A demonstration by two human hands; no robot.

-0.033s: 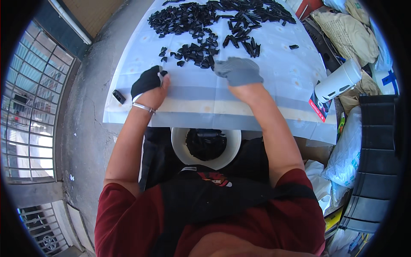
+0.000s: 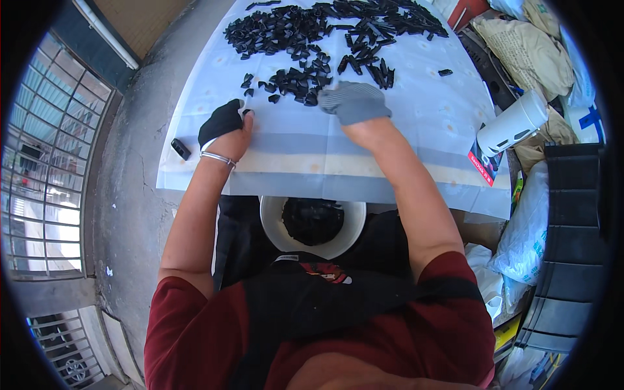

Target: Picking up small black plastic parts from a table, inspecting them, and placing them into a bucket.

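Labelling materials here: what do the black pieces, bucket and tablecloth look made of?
Black pieces: probably plastic, glossy in spots, given small highlights. Bucket: likely plastic, satin, smooth pale wall. Tablecloth: perhaps plastic sheet, faint sheen, visible fold creases; fabric possible.

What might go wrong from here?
The grey-gloved right hand is close to small, angular black pieces and might scatter them. The round white tub sits below the near edge of the white-clothed table, so a dropped piece could miss it. The white cylindrical container by the table's right edge might get knocked off.
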